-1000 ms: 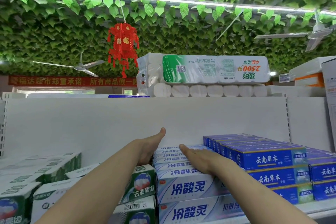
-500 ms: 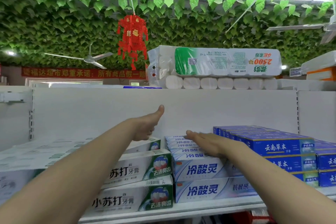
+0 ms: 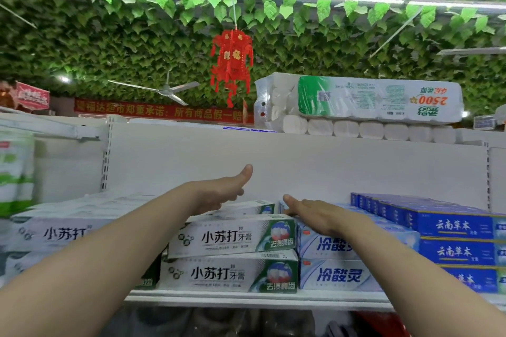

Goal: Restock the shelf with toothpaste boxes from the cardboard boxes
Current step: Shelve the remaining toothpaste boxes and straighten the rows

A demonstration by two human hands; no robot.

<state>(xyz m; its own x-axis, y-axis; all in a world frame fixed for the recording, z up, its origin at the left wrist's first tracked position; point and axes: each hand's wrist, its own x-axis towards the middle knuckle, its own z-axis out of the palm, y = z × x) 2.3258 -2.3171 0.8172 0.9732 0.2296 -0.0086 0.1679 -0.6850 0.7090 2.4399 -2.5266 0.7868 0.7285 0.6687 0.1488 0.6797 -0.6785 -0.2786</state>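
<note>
Stacked toothpaste boxes fill the white shelf [image 3: 257, 299]: white-and-green ones [image 3: 232, 235] in the middle and left, pale blue ones [image 3: 336, 273] beside them, dark blue ones [image 3: 454, 227] at the right. My left hand [image 3: 219, 191] hovers above the white-and-green stack, thumb up, fingers apart, holding nothing. My right hand [image 3: 309, 213] lies flat, palm down, on top of the pale blue stack, fingertips at the gap between the two stacks. No cardboard box is in view.
A big pack of toilet rolls [image 3: 358, 104] lies on top of the shelf's white back panel [image 3: 301, 161]. A red lantern [image 3: 231, 63] and a ceiling fan [image 3: 164, 89] hang under the leafy ceiling. Green-and-white packs [image 3: 15, 169] stand at far left.
My view has swung left and pulled back, bringing the white-and-green stack to the centre. My left hand rose off the boxes; my right hand slid toward the left edge of the pale blue stack.
</note>
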